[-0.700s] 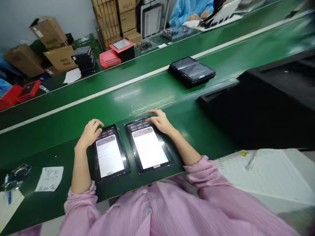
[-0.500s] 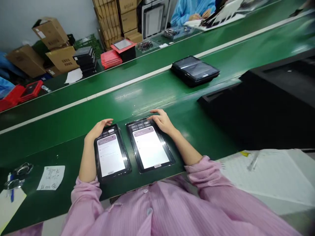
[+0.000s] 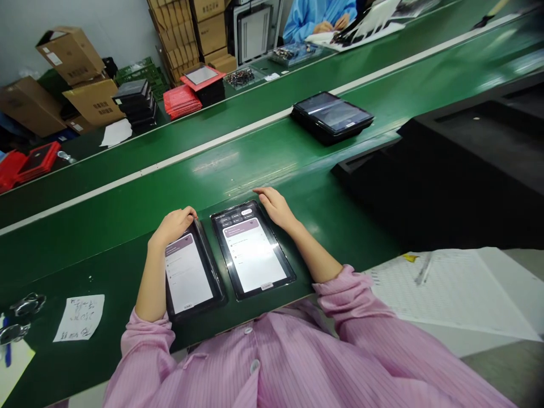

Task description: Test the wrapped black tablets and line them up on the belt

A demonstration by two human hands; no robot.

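Two tablets with lit white screens lie side by side in front of me on the green work surface. Over the top end of the left tablet (image 3: pixel 189 276) is my left hand (image 3: pixel 173 226), its fingers curled round the top edge; that end looks slightly raised. The hand hides the upper part of this screen. My right hand (image 3: pixel 275 208) rests at the top right corner of the right tablet (image 3: pixel 255 255), fingers stretched out and holding nothing. A pale pill-shaped button shows near the top of the right screen.
Beyond the hands, stacked tablets (image 3: pixel 334 116) sit on the green belt (image 3: pixel 221 161). A large black case (image 3: pixel 459 175) stands at right, beside papers (image 3: pixel 450 300). At left lie a handwritten note (image 3: pixel 79 318) and clear tape rolls (image 3: pixel 28 304). A person in blue (image 3: pixel 318 17) works opposite.
My left hand has closed round the left tablet's top edge, and that end has tipped up a little. My right fingers have moved off the right screen to its corner.
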